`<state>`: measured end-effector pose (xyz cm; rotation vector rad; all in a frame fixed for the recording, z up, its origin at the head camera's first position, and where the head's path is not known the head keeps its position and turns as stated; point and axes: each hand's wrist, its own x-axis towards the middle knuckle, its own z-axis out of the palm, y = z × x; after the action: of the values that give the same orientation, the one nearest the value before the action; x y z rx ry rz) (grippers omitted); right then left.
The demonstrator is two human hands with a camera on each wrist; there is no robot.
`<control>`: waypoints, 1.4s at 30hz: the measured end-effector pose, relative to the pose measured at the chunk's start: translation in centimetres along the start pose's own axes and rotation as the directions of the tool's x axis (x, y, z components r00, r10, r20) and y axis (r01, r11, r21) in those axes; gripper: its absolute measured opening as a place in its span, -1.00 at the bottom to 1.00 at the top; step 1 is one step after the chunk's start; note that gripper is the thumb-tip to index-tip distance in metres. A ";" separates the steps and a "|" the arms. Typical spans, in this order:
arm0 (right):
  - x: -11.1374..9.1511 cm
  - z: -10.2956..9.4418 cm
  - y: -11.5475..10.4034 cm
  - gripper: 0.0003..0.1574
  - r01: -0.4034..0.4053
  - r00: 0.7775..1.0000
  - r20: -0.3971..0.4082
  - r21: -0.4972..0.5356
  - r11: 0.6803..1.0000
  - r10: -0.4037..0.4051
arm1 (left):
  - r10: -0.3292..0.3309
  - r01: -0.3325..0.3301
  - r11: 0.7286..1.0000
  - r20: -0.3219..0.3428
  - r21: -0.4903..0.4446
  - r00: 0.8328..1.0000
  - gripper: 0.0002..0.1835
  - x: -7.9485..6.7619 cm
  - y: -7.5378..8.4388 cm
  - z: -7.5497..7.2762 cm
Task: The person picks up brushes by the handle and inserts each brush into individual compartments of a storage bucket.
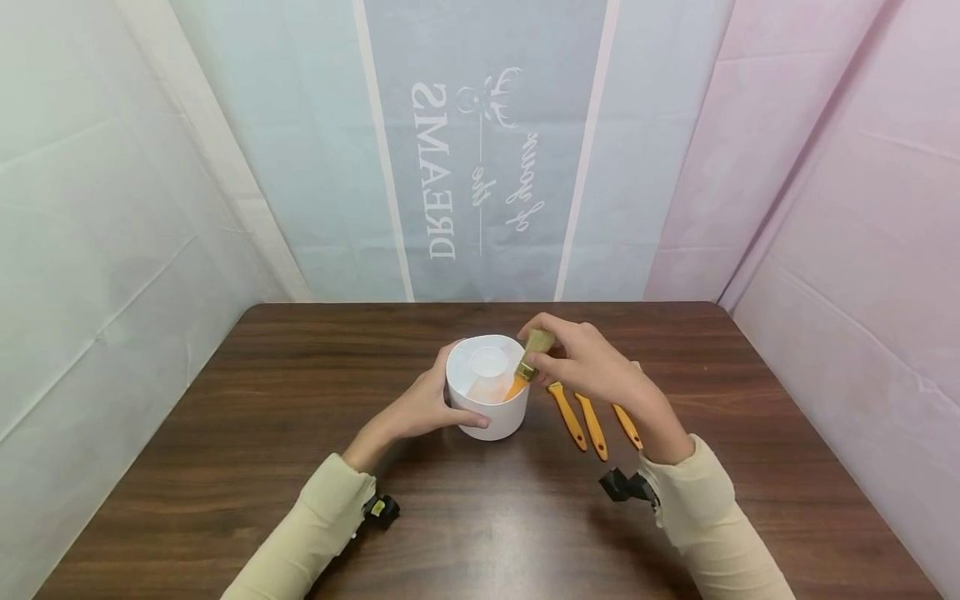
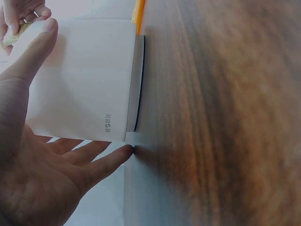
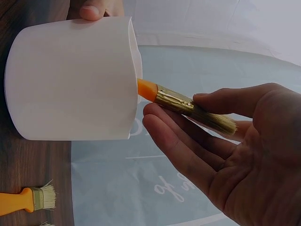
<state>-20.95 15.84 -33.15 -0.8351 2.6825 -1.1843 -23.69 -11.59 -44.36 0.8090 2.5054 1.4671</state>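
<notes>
A round white pen holder (image 1: 495, 421) stands on the wooden table, with small dark lettering low on its side in the left wrist view. My left hand (image 1: 423, 407) holds it from the left, thumb across the near side and fingers around the far side. Over its right rim, my right hand (image 1: 588, 360) pinches a paintbrush (image 3: 174, 100) by the metal band and bristles. The brush leans with its bristles up and its orange handle down inside the holder, where the handle's lower end is hidden in the right wrist view.
Right of the holder, several orange-handled paintbrushes (image 1: 567, 417) lie side by side on the table (image 1: 300, 508), partly under my right forearm. Behind the table hangs a printed cloth backdrop (image 1: 487, 167), with pale cloth walls on both sides.
</notes>
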 end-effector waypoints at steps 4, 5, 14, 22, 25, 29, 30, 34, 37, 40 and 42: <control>0.0 0.0 0.0 -0.62 0.006 1.000 0.009 -0.019 1.000 -0.006 | -0.005 0.005 1.000 -0.001 0.002 1.000 0.37 0.0 0.0 0.0; 0.0 0.1 0.0 -0.62 0.007 1.000 0.011 -0.023 1.000 -0.007 | -0.003 0.003 1.000 -0.001 0.003 1.000 0.37 -0.1 0.0 0.0; 0.0 0.1 0.0 -0.62 0.017 1.000 0.012 -0.025 1.000 -0.016 | 0.009 -0.009 1.000 -0.004 -0.001 1.000 0.36 -0.1 0.1 0.0; 0.0 0.2 0.0 -0.61 -0.008 1.000 0.026 -0.008 1.000 0.009 | 0.006 -0.006 1.000 -0.001 -0.003 1.000 0.36 -0.2 0.1 0.0; 0.0 0.2 0.0 -0.61 -0.012 1.000 0.028 0.000 1.000 0.012 | 0.004 -0.004 1.000 -0.001 -0.005 1.000 0.37 -0.1 0.1 0.0; 0.1 0.2 -0.1 -0.61 -0.011 0.999 0.032 0.003 1.000 0.011 | 0.012 -0.012 1.000 -0.002 -0.007 1.000 0.37 0.0 0.0 0.0; 0.1 0.2 -0.1 -0.61 -0.012 0.999 0.033 0.003 1.000 0.012 | 0.014 -0.014 1.000 -0.002 -0.005 1.000 0.37 0.0 0.1 0.0; 0.2 0.3 0.0 -0.60 -0.021 0.999 0.044 0.011 1.000 0.021 | 0.015 -0.015 1.000 -0.004 -0.006 1.000 0.36 0.0 0.0 -0.1; 0.2 0.3 0.0 -0.59 -0.028 0.998 0.051 0.011 1.000 0.027 | 0.014 -0.014 1.000 -0.004 -0.003 1.000 0.36 0.0 0.1 -0.1; 0.2 0.3 0.0 -0.59 -0.033 0.998 0.058 0.003 0.999 0.033 | 0.013 -0.013 1.000 -0.001 0.002 1.000 0.36 0.0 0.2 -0.1; 0.2 0.3 0.0 -0.59 -0.036 0.997 0.062 0.000 0.999 0.035 | 0.011 -0.011 1.000 -0.001 0.001 1.000 0.36 -0.1 0.2 -0.1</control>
<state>-20.98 15.51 -33.33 -0.8068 2.6355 -1.1331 -23.59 -11.64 -44.11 0.8240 2.5068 1.4700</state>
